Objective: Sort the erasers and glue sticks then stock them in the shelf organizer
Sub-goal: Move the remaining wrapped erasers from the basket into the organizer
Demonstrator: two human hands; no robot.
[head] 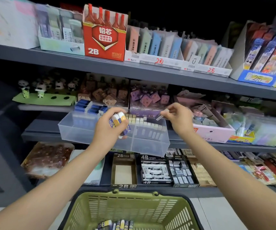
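Note:
A clear plastic organizer stands on the middle shelf, with blue-sleeved erasers at its back left and a row of small pale erasers along its right side. My left hand grips a bunch of glue sticks, white, yellow and blue, in front of the organizer. My right hand pinches one small pale eraser over the organizer's right compartment. Below, a green basket holds more glue sticks.
Grey shelves carry boxed stationery: a red 2B lead box above, panda figures and cube erasers behind the organizer, a pink box to its right. 2B and 4B eraser boxes sit on the lower shelf.

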